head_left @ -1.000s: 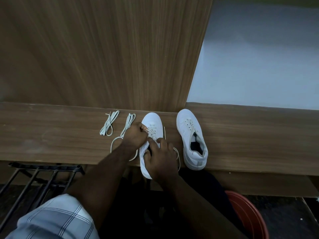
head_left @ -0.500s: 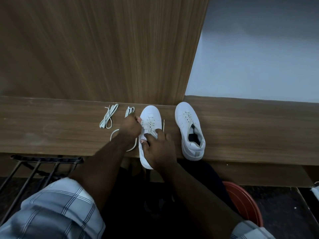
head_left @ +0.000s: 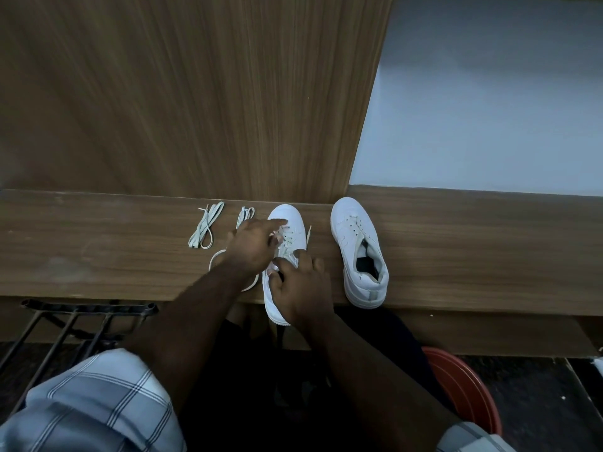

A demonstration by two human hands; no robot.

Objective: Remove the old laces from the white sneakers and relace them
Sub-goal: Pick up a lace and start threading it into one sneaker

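Two white sneakers stand toes-away on a wooden ledge (head_left: 98, 256). My right hand (head_left: 301, 288) grips the left sneaker (head_left: 285, 215) over its opening, thumb on the near left side. My left hand (head_left: 253, 244) reaches across its eyelets with the index finger stretched toward the toe and pinches a bit of its lace (head_left: 287, 247). One lace tip (head_left: 308, 232) sticks out on the shoe's right side. The right sneaker (head_left: 357, 243) stands apart, untouched. A folded lace bundle (head_left: 206, 230) lies to the left. Another loose lace (head_left: 245, 214) runs partly under my left hand.
An upright wooden panel (head_left: 195, 93) rises right behind the ledge, with a pale wall (head_left: 489, 109) to its right. A black metal rack (head_left: 81, 318) sits below at the left. An orange-red bucket (head_left: 463, 386) stands below at the right.
My left hand has shifted toward the toe of the left sneaker, its index finger now stretched out. My right hand has stayed on the shoe.
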